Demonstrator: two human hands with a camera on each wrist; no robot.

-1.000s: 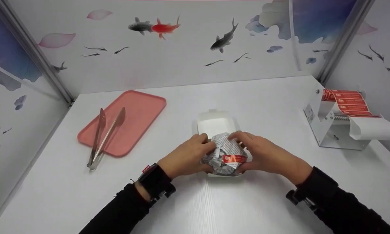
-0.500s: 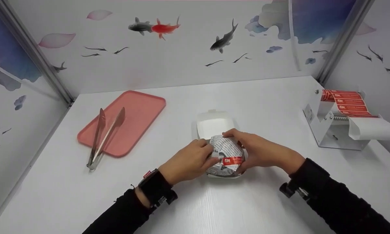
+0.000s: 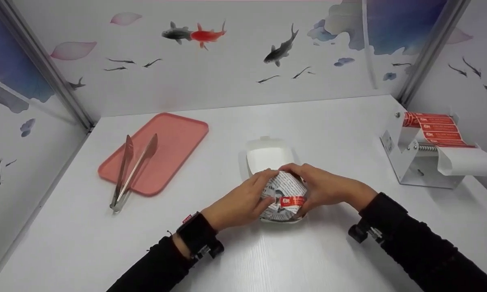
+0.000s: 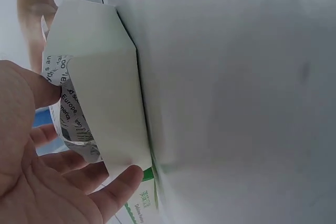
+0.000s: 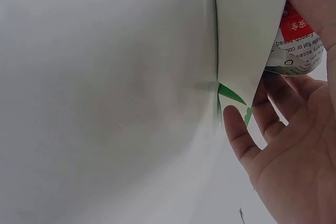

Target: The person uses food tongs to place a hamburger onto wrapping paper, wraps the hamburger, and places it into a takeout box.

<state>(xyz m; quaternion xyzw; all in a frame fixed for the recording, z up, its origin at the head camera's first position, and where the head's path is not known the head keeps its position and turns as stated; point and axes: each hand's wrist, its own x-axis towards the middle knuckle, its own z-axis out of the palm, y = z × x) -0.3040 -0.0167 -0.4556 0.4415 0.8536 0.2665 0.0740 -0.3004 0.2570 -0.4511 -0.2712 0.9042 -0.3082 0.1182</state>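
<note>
A round bundle wrapped in newspaper-print paper (image 3: 287,186), with a red sticker across its front, sits in an open white clamshell box (image 3: 270,157). My left hand (image 3: 241,200) grips the bundle's left side, thumb on the near face and fingers towards the back. On the other side my right hand (image 3: 326,186) holds it, thumb low and fingers over the far right top. Both wrist views show the box's pale front wall (image 4: 107,103) with the bundle rising above its edge. Fingers of each hand reach along the box's sides. The bundle's underside is hidden.
A pink tray (image 3: 174,150) lies at the left with metal tongs (image 3: 126,178) across it, handle end over its near edge. At the right stands a label dispenser (image 3: 426,162) with a roll of red stickers. Printed wall panels (image 3: 227,81) enclose the table's back and sides.
The bundle has settled slightly lower and nearer in the box. My left fingers have moved from its side up to its top left; the right hand has shifted slightly left.
</note>
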